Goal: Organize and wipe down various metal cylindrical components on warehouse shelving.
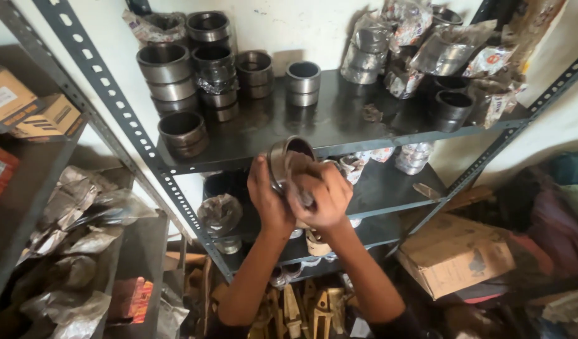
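Your left hand (268, 196) and right hand (323, 196) both clasp the steel bush (287, 160) just before the shelf edge (238, 157); it looks heavy and could slip onto the lower shelves.

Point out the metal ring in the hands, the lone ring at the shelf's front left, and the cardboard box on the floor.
metal ring (287, 154), head view, on its upper rim.
lone ring (183, 129), head view, on its outer wall.
cardboard box (455, 251), head view, on its top face.
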